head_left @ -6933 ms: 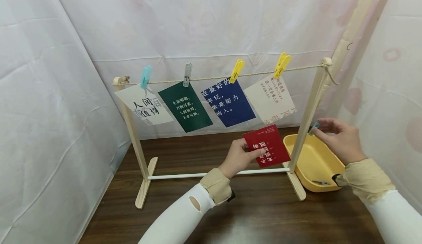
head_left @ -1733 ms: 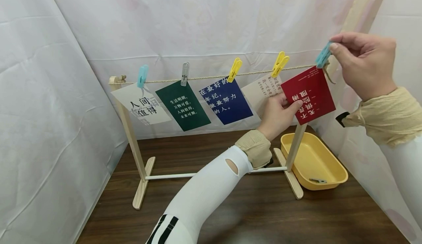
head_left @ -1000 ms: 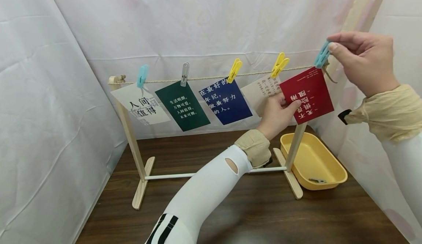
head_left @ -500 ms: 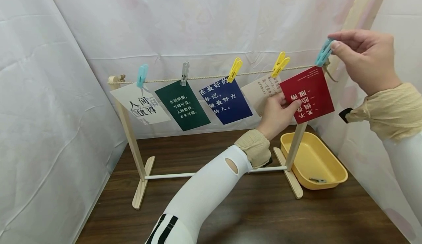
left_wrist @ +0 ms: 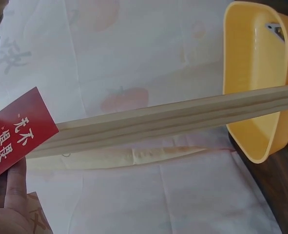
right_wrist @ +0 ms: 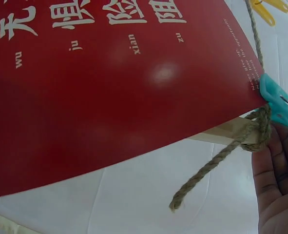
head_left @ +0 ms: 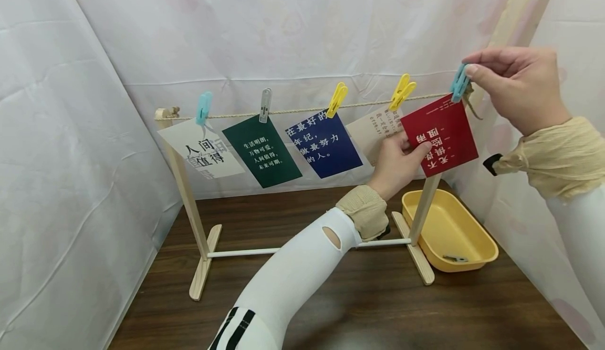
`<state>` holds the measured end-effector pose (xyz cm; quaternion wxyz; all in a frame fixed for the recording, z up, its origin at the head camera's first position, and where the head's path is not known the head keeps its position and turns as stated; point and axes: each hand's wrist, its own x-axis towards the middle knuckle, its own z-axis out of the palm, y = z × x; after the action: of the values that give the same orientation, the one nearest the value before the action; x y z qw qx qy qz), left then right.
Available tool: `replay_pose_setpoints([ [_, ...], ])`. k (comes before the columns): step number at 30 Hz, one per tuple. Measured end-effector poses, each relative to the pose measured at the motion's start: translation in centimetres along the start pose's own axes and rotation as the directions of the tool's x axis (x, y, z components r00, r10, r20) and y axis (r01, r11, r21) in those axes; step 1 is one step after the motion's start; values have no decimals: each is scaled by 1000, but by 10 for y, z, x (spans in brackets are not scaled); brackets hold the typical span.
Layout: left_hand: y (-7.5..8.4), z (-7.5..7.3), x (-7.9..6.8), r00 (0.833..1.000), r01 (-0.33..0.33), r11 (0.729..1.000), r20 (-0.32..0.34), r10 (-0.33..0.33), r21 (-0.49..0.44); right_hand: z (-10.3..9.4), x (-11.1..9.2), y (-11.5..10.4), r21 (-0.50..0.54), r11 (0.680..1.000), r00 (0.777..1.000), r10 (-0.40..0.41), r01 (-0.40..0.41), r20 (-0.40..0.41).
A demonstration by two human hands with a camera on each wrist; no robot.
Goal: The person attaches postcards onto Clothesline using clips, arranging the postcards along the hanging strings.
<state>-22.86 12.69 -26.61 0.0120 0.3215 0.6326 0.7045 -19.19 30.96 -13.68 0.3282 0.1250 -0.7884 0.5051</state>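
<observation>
My left hand (head_left: 397, 163) pinches the left edge of a red card (head_left: 446, 137) with white writing, thumb in front and fingers behind. The card's top corner lies at the right end of a twine line (head_left: 302, 111). My right hand (head_left: 522, 84) pinches the upper end of a blue clothespin (head_left: 459, 83) between thumb and fingers. In the right wrist view the jaws of the clothespin (right_wrist: 278, 100) overlap the card's corner, right beside the knotted twine (right_wrist: 260, 127). Part of a cream card (head_left: 371, 132) is hidden behind my left hand.
A white card (head_left: 203, 150), a green card (head_left: 262, 153) and a blue card (head_left: 323, 145) hang from clothespins along the line. The wooden frame (head_left: 189, 203) stands on a dark table (head_left: 359, 308). A yellow tray (head_left: 441, 218) with a grey clothespin (head_left: 455, 259) sits at right.
Since the oldest frame, both hands have risen from near the tray to the line's right end with the red card and blue clothespin. Lately the clothespin has shifted slightly down onto the card's corner.
</observation>
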Motion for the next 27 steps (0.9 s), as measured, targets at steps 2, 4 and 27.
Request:
replay_pose_setpoints([
  [2, 0, 0, 0, 1000, 1, 1000, 2, -1, -1, 0, 0, 2, 26, 1000, 1000, -2, 2, 11],
  [4, 0, 0, 0, 1000, 2, 1000, 1, -2, 1, 0, 0, 3, 60, 998, 1000, -7, 6, 18],
  [27, -8, -8, -7, 999, 11, 999, 31, -12, 35, -4, -8, 3, -14, 999, 989, -35, 34, -146],
])
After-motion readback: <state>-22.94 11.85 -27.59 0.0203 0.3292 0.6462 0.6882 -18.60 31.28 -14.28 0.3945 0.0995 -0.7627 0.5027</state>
